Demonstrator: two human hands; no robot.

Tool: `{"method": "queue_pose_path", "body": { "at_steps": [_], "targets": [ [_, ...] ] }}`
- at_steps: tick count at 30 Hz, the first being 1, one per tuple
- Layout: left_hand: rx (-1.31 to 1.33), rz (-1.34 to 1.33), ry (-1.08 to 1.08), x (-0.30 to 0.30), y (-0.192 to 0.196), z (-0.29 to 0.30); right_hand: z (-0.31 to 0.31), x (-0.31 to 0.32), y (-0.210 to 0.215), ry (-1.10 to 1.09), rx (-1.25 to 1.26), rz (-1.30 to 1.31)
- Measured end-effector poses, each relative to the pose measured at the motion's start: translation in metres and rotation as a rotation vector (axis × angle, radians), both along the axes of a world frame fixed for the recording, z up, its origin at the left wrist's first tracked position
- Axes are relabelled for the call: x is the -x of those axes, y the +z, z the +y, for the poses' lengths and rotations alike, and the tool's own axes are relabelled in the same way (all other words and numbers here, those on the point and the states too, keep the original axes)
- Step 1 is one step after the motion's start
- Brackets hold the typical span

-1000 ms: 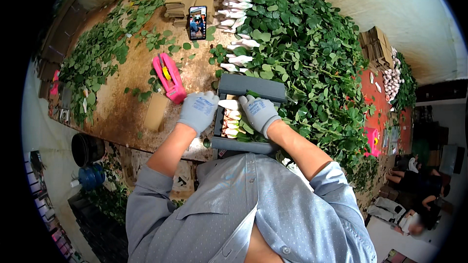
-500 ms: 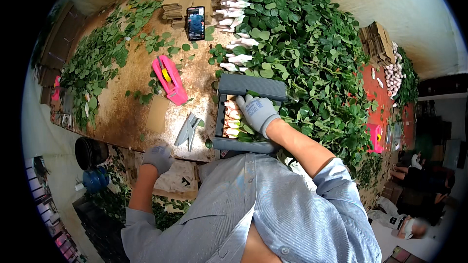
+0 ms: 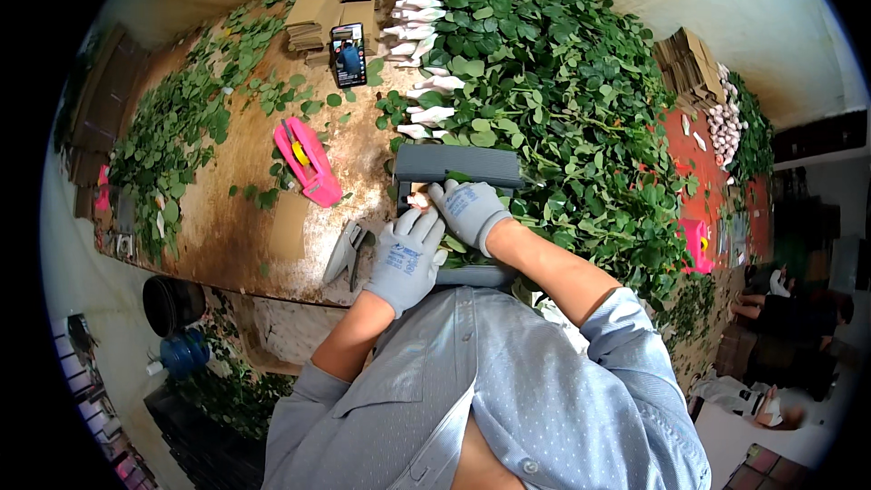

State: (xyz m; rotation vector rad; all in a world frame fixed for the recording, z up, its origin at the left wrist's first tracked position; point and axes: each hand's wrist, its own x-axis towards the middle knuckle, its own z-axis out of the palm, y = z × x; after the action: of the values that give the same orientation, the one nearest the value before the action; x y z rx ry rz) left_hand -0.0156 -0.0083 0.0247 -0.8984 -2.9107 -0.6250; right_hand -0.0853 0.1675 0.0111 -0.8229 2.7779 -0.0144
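Observation:
Both hands wear grey gloves and rest on a grey tray at the near table edge. Pale flower buds and green stems lie in the tray, mostly hidden under the gloves. My left hand lies palm-down over the tray's near left part, fingers spread. My right hand is curled over the buds in the tray's middle. Whether either hand grips a stem I cannot tell. A grey stapler-like tool lies on the table just left of my left hand.
A big heap of leafy stems covers the table's right side, with white-wrapped buds along its left edge. A pink tool, a phone, stacked cardboard and loose leaves lie farther left. Another person sits far right.
My left hand went down off the table's near left edge half a second ago and has come back up onto the tray. The right hand stayed on the tray.

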Motion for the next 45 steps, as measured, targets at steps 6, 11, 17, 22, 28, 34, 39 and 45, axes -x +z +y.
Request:
{"method": "queue_pose_path", "body": {
  "at_steps": [6, 11, 17, 22, 28, 34, 39, 45],
  "targets": [
    [-0.002, 0.01, 0.001, -0.01, -0.015, -0.007, 0.004, -0.003, 0.007, -0.031, 0.008, -0.028],
    [0.008, -0.022, 0.018, -0.011, -0.012, -0.006, 0.001, -0.009, 0.004, -0.003, -0.057, -0.021],
    [0.022, -0.074, -0.01, -0.002, 0.003, 0.002, 0.004, -0.008, -0.003, 0.02, 0.011, 0.072],
    [0.07, -0.089, -0.043, 0.013, 0.002, 0.005, 0.008, -0.005, -0.005, -0.101, 0.196, -0.022],
    [0.046, -0.105, -0.086, 0.017, -0.01, 0.001, 0.015, 0.011, 0.044, -0.072, 0.178, -0.131],
    [0.026, -0.076, -0.099, 0.019, -0.009, 0.004, 0.07, 0.105, 0.059, -0.429, 0.456, 0.345],
    [0.033, -0.048, -0.088, 0.019, -0.011, 0.006, 0.131, 0.154, -0.026, -0.573, 0.022, 0.216],
    [0.029, -0.062, -0.076, 0.019, -0.008, 0.008, 0.149, 0.137, -0.038, -0.398, -0.303, 0.047]
  ]
}}
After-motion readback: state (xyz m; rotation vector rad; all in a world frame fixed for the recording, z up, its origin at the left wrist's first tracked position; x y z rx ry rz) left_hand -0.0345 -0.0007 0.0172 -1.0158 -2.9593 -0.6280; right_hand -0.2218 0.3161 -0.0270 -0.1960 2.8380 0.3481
